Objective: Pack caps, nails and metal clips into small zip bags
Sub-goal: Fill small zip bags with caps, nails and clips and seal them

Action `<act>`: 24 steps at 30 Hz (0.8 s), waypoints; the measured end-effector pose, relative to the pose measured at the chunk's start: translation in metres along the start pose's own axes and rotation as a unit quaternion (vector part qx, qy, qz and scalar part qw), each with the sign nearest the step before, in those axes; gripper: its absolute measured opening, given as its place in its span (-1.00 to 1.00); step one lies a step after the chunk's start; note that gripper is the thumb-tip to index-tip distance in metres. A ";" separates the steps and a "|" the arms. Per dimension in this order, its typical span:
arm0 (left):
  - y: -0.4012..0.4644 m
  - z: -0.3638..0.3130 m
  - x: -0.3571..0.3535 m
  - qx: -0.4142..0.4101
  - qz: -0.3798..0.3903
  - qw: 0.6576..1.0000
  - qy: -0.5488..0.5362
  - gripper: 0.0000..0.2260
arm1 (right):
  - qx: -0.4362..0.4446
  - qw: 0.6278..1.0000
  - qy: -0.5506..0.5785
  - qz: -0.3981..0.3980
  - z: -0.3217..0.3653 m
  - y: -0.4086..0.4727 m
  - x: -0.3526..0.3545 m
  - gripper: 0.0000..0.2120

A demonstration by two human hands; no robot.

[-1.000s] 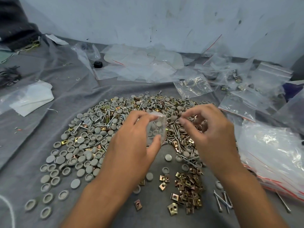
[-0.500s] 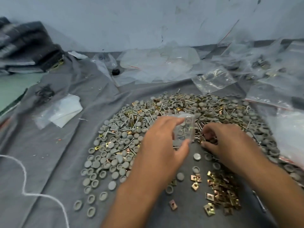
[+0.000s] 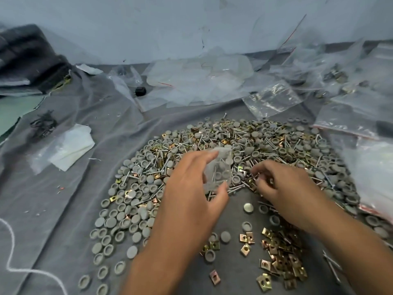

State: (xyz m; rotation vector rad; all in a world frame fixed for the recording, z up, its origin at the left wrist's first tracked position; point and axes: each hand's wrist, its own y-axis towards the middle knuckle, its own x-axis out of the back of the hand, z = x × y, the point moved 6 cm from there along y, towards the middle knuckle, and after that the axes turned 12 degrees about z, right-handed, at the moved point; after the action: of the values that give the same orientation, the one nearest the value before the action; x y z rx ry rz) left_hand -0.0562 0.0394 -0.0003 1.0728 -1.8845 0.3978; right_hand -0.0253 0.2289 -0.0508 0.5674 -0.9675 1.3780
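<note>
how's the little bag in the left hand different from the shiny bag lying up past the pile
The small bag is pinched upright off the cloth by the left hand; the shiny bag lies flat, untouched. The small bag looks cloudy and smaller; the shiny bag glints and is bigger. Both are clear plastic with some parts inside.

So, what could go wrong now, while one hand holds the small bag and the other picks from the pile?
1. The left hand pinches the small zip bag only by its edges; it may slip or tip and spill the pieces inside.
2. The right hand digs into the mixed pile, where pointed nails could prick a finger.
3. Caps, nails and clips lie mixed there, so a wrong piece may be picked up.
</note>
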 end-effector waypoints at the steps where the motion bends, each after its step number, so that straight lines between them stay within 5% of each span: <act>1: 0.000 0.000 -0.001 -0.002 0.001 1.000 0.005 -0.49 | 0.018 0.998 0.060 0.008 -0.002 0.000 0.003 -0.83; 5: 0.002 0.000 -0.002 -0.009 -0.004 1.000 0.008 -0.52 | 0.080 0.938 0.333 0.054 -0.001 -0.008 0.015 -0.83; 9: 0.004 -0.003 -0.004 -0.016 -0.001 1.000 0.010 -0.52 | 0.129 0.887 0.439 0.064 0.017 -0.018 0.019 -0.83; 14: 0.003 -0.006 -0.006 -0.025 0.001 1.000 0.004 -0.49 | 0.251 0.917 0.293 -0.101 0.047 -0.033 0.025 -0.92; 19: 0.002 -0.006 -0.004 -0.028 -0.006 1.000 -0.011 -0.51 | 0.269 0.938 0.047 -0.212 0.068 -0.037 0.018 -0.83; 24: 0.001 -0.005 -0.002 -0.020 0.002 1.000 -0.005 -0.50 | 0.213 0.932 0.132 -0.263 0.038 -0.034 0.041 -0.86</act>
State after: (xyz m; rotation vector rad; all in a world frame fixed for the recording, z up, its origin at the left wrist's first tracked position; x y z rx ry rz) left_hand -0.0541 0.0446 0.0005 1.0465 -1.8952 0.3555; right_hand -0.0047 0.2157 0.0098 0.8671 -0.2557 1.1317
